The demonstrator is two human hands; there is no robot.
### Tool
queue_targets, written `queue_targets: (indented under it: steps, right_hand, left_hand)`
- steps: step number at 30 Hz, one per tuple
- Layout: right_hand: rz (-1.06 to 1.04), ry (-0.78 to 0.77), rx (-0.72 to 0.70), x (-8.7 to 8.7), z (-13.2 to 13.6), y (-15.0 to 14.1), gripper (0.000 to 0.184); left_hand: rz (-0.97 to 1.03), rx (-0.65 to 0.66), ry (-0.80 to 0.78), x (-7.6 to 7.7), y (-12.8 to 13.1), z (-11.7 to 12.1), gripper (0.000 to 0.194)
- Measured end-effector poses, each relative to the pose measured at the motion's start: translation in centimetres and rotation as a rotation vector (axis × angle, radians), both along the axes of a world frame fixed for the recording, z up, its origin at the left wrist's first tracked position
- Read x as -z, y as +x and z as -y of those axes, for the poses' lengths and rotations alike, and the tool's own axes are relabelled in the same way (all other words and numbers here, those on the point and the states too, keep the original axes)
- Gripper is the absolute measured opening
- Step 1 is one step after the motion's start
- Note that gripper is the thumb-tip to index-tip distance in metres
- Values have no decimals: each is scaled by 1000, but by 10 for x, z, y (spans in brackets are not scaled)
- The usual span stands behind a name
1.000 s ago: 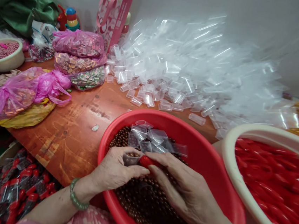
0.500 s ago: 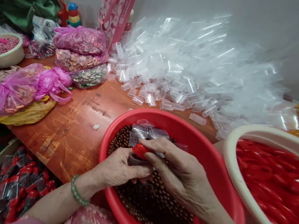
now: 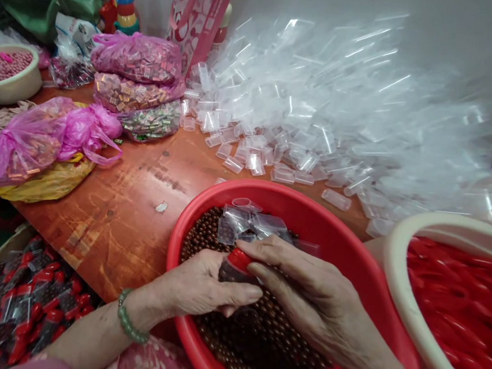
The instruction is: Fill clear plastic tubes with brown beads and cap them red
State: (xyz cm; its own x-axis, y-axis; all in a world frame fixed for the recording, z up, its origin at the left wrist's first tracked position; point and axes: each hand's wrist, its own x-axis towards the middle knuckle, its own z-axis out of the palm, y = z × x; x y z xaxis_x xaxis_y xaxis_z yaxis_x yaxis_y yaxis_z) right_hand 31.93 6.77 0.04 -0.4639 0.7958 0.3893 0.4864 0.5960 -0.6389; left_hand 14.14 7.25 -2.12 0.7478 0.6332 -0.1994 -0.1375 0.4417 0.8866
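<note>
My left hand (image 3: 201,287) is closed round a small clear tube (image 3: 232,272) filled with brown beads. My right hand (image 3: 305,294) pinches a red cap (image 3: 239,259) onto the top of that tube. Both hands hover over a red basin (image 3: 308,216) holding many brown beads (image 3: 257,339) and several empty clear tubes (image 3: 248,222). A green bead bracelet (image 3: 128,324) circles my left wrist.
A cream basin (image 3: 401,240) of red caps stands at the right. A big heap of clear tubes (image 3: 322,116) covers the back of the wooden table (image 3: 140,197). Pink bags (image 3: 36,141) lie at the left. A box of capped tubes (image 3: 12,307) sits below.
The red cap has gone from lying beside the tube's mouth to sitting on top of the tube. Both hands shifted slightly right within the basin, and the view tilted a little.
</note>
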Motion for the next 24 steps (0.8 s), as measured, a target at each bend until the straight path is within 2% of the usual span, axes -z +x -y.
queue_targets:
  steps: [7,9,10,13,14,18,21,24]
  right_hand:
    - [77,11,-45,-6,1,-1,22]
    - [163,61,-34,-8,2,-4,22]
    - [220,99,-23,-8,3,-6,27]
    - [369,222,17,-5,6,-14,60]
    - [394,264,34,-2,7,-17,65]
    - [392,401,97,6,9,-25,56]
    - [344,409,99,8,8,-27,57]
    - [323,396,93,9,8,-28,57]
  left_hand:
    - [-2,45,-129,6,1,0,52]
    - [4,-2,-206,5,2,0,53]
    - [21,-42,-249,4,3,-1,53]
    - [92,-148,-385,0,5,-2,50]
    - [105,-155,-423,-1,5,-3,50]
    - [138,-130,-475,-1,3,-2,48]
    - [220,-101,-480,1,0,-3,52]
    - [246,-100,-559,1,1,-4,62]
